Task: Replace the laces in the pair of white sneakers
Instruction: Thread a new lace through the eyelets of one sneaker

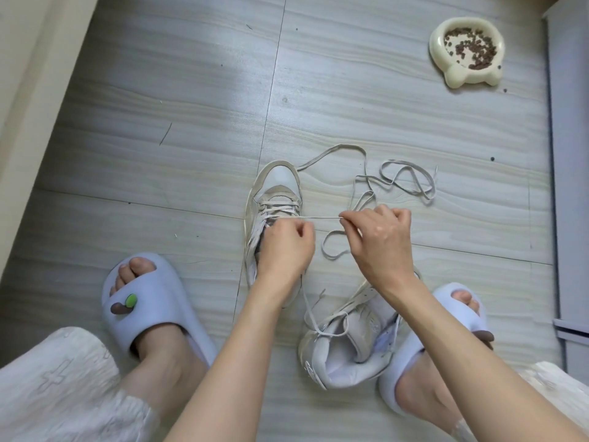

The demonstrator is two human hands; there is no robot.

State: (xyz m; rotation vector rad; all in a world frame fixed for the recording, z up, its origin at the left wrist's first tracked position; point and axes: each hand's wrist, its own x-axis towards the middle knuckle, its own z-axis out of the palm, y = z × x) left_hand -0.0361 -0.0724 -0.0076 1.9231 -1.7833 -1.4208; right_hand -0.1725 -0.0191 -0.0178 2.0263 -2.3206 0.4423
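Observation:
A white sneaker (276,189) stands upright on the floor, toe pointing away, with lace crossing its lower eyelets. My left hand (285,244) sits over its tongue with fingers curled, holding the shoe's upper. My right hand (379,237) pinches a white lace (322,217) that runs taut from the sneaker's eyelet to my fingers. The rest of that lace loops loosely on the floor to the right (411,180). The second white sneaker (347,342) lies on its side near my right foot, with loose lace ends trailing from it.
I wear pale blue slippers, the left one (149,307) and the right one (414,355), either side of the shoes. A cream pet bowl (465,52) with kibble stands at the far right. A grey furniture edge (570,186) runs along the right. The floor is grey wood-look tile.

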